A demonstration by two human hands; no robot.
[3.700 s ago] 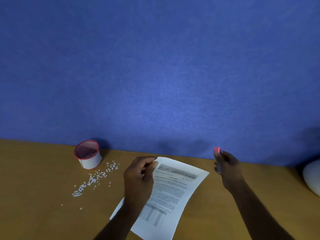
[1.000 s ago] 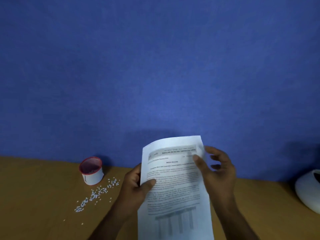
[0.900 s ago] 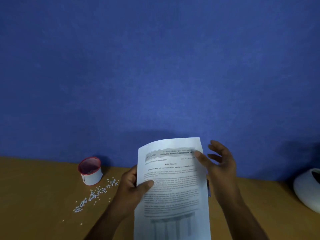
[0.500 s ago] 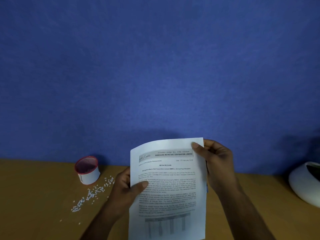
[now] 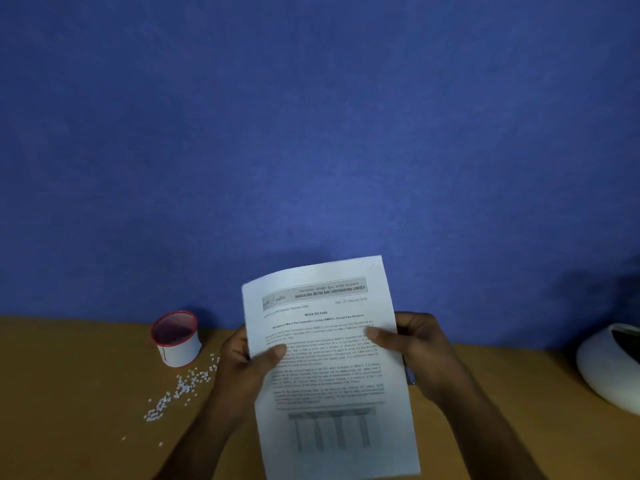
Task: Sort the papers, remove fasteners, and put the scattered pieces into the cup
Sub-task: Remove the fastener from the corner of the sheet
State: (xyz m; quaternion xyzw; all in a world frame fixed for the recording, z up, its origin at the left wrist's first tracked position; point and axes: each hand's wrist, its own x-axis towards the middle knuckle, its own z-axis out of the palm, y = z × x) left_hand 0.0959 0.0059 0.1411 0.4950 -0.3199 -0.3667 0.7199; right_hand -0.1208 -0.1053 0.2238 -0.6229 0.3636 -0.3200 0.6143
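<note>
Here the papers (image 5: 329,368) were held up off the wooden desk (image 5: 69,393), printed side toward the camera, gripped from both edges. The left hand (image 5: 242,362) clamped the left margin, thumb across the text and fingers curled behind; the right hand (image 5: 415,348) pinched the right margin the same way, thumb on the front. Both sets of fingers were closed on the sheets. No staple or clip could be made out at the top corners, though a faint mark showed near the upper right one. Off to the left stood the red-rimmed cup (image 5: 176,337), upright, with the scattered white pieces (image 5: 180,389) trailing from just beside its base toward the near edge of the desk. A white rounded object (image 5: 609,365) sat at the far right. By my reading, the sorting step was in hand and the pieces had not yet been gathered. The next move probably called for squaring the sheets or setting them down flat, well apart from the pieces, freeing a hand for the cup
</note>
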